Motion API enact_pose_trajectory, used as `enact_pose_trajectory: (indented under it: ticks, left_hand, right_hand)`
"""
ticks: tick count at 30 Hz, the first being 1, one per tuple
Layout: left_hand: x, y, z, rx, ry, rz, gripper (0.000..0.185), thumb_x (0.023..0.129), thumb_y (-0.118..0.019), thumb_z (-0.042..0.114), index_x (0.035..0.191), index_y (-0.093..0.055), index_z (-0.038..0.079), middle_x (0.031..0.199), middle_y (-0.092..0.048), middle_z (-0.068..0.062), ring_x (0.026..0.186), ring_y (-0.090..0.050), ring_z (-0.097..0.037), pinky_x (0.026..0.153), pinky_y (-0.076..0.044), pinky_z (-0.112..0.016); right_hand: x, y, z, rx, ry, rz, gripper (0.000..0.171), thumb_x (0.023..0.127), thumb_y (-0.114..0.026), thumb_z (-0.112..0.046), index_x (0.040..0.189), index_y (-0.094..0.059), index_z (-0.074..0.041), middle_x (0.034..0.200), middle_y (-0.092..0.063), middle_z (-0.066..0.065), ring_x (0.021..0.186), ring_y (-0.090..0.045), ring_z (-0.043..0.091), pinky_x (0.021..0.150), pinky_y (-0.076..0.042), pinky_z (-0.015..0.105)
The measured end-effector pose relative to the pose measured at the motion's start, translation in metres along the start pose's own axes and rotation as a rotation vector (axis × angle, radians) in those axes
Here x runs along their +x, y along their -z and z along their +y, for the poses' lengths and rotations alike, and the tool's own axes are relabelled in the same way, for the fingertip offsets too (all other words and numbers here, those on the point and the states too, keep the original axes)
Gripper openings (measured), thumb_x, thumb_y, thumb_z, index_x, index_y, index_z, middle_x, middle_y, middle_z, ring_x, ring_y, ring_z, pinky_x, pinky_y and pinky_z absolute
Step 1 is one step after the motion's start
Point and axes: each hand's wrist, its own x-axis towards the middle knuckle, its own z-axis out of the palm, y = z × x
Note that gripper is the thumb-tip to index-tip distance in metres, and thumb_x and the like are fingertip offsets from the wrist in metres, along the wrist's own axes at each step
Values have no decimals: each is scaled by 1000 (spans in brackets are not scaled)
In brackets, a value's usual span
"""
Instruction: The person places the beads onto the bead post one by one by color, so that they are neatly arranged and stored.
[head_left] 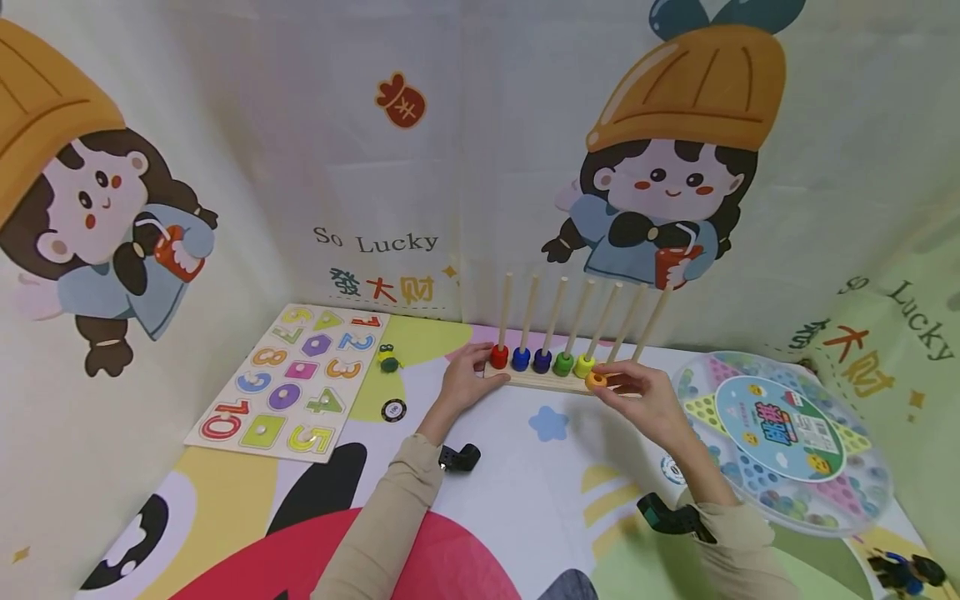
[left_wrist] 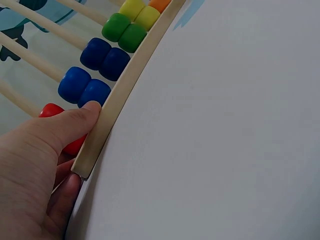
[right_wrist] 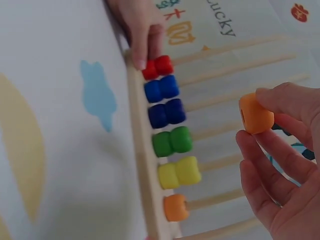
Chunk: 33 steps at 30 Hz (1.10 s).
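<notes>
The wooden rack [head_left: 551, 379] carries beads on its rods: red, blue, dark blue, green, yellow, one orange. The right hand [head_left: 648, 398] pinches an orange bead [right_wrist: 255, 114] near the rack. The left hand [head_left: 467, 377] grips the rack's end. A round marble box [head_left: 787, 437] lies right, a number board [head_left: 296, 379] left.

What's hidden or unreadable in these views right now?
- Seventh rod's base: head view, behind the right hand; right wrist view cuts it at the bottom edge.
- Red beads: left wrist view, mostly covered by the left hand.
- Marble box label: too small to read.
</notes>
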Motion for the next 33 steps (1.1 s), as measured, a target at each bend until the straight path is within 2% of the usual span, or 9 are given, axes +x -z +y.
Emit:
enact_pose_trajectory:
  ticks: [4,15,21,27,33]
  left_hand:
    - [0,-1,-1,4,-1,-6,59,80,-83,27,128,-64,-2,138,-58,-6,112,-61,-25,91,-52,-36]
    - [1,-2,1,-1,-3,-3,59,79,-83,26,127,-64,-3,137,-58,-7,109,-61,-24,91,-53,-35]
    - [0,-2,1,10,-1,-2,58,79,-84,25,127,-64,-2,136,-58,-7,108,-61,-24,89,-53,-35]
    - [1,-1,2,12,-5,-1,58,80,-83,25,128,-64,-2,137,-58,-7,108,-61,-24,90,-53,-36]
    - [0,-1,1,13,2,-5,58,81,-82,25,128,-64,-2,137,-58,-8,107,-62,-25,90,-53,-36]
  right_hand:
    - [7,8,-4,12,5,43,28,84,-77,-2,111,-71,4,103,-71,19,83,-66,6,75,-53,15]
    - [24,25,-19,-54,-6,167,28,90,-73,-9,114,-68,4,109,-69,20,88,-59,-6,78,-49,9]
    - [30,27,-21,-84,-34,184,31,90,-72,-11,117,-68,3,111,-68,21,86,-56,-9,78,-47,7]
    - [36,31,-22,-57,-23,194,30,89,-72,-6,118,-67,5,112,-68,23,86,-56,-9,77,-46,5]
    - [40,34,-24,-41,-44,189,31,91,-71,-9,118,-66,6,113,-67,24,86,-57,-8,77,-47,6]
